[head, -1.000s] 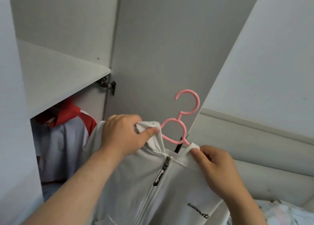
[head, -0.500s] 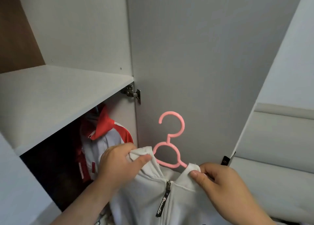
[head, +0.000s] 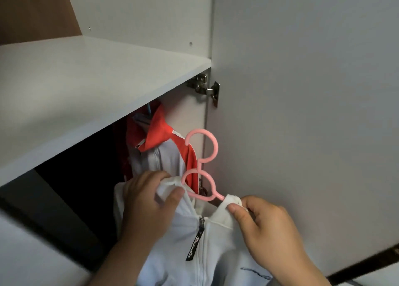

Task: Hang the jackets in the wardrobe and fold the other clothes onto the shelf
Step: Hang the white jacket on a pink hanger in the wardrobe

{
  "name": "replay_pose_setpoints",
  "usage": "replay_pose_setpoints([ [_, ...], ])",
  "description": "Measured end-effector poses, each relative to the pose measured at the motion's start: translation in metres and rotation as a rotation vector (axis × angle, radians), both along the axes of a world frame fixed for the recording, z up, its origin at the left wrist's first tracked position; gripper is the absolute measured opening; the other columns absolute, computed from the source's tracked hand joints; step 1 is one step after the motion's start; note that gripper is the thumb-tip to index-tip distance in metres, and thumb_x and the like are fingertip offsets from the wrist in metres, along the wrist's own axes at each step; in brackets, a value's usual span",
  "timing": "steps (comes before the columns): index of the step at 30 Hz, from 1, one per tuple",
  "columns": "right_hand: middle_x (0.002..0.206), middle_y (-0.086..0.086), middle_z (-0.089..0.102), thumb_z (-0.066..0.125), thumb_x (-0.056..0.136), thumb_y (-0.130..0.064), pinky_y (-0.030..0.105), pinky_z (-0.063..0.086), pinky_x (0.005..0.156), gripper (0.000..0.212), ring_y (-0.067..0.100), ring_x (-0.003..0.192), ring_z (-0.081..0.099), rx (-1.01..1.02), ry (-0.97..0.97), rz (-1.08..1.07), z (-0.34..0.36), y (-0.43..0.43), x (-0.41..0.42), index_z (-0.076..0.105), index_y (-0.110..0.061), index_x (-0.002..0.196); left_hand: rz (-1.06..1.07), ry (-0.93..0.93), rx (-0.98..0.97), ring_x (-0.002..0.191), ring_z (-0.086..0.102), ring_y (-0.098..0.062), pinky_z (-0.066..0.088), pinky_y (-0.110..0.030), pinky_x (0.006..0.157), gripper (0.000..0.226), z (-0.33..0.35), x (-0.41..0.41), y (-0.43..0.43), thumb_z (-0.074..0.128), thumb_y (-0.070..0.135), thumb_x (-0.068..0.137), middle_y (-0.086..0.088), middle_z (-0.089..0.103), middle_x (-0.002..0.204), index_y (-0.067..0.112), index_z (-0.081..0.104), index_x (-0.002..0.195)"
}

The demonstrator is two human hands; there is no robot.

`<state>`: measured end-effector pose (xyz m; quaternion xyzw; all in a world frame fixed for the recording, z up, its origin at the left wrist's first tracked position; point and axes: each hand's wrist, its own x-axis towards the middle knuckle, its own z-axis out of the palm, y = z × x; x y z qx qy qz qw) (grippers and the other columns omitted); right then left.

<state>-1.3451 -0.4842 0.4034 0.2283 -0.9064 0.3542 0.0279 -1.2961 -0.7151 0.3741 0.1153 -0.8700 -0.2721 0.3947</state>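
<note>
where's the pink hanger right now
Centre of the head view: the pink hanger sits in the white jacket's collar between the left hand and right hand, hook overlapping the red jacket.

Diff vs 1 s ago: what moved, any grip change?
The white zip-up jacket on its pink plastic hanger moved left, from in front of the grey door toward the wardrobe opening; the hook now overlaps the hanging red-and-white jacket. Unchanged: left hand and right hand each still pinch the collar, nothing released.
</note>
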Motion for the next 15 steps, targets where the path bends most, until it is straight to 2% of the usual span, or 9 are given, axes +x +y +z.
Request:
replay_pose_setpoints([
  [2,0.06,-0.023,0.054,0.027,0.075,-0.082,0.032,0.039,0.052,0.052,0.012,0.052,0.043,-0.005,0.016,0.011,-0.01,-0.008,-0.008,0.053,-0.037,0.076,0.091,0.035,-0.041,0.079,0.058,-0.029,0.037,-0.037,0.078,0.04,-0.014,-0.005,-0.003,0.056,0.047,0.073,-0.001,0.063,0.08,0.009,0.067,0.082],
  [4,0.059,-0.021,0.054,0.03,0.08,-0.083,0.033,0.038,0.051,0.051,0.013,0.052,0.041,-0.01,0.042,0.031,-0.02,-0.017,-0.016,0.052,-0.038,0.074,0.144,0.059,-0.035,0.074,0.061,-0.033,0.044,-0.043,0.078,0.04,-0.024,-0.01,-0.007,0.056,0.046,0.072,-0.006,0.064,0.075,0.007,0.067,0.077],
  [7,0.06,-0.014,0.053,0.032,0.078,-0.077,0.035,0.041,0.049,0.056,0.017,0.051,0.044,0.027,0.137,0.044,-0.038,-0.025,-0.034,0.052,-0.025,0.077,0.138,0.088,0.076,0.074,0.063,-0.035,0.049,-0.055,0.076,0.04,-0.041,-0.021,-0.014,0.059,0.046,0.068,-0.007,0.066,0.074,0.008,0.067,0.076],
  [12,0.055,-0.008,0.047,0.035,0.083,-0.072,0.033,0.039,0.046,0.058,0.019,0.05,0.042,0.033,0.274,0.031,-0.083,-0.036,-0.048,0.052,-0.018,0.069,0.129,0.225,0.097,0.076,0.062,-0.033,0.05,-0.053,0.075,0.04,-0.089,-0.039,-0.025,0.063,0.048,0.072,0.0,0.061,0.077,0.01,0.067,0.083],
  [15,0.053,-0.005,0.045,0.035,0.083,-0.071,0.034,0.042,0.045,0.06,0.019,0.049,0.041,0.017,0.325,0.038,-0.11,-0.043,-0.053,0.053,-0.016,0.066,0.138,0.213,0.168,0.079,0.063,-0.03,0.051,-0.051,0.078,0.033,-0.115,-0.043,-0.027,0.061,0.054,0.071,0.003,0.063,0.078,0.023,0.063,0.084],
])
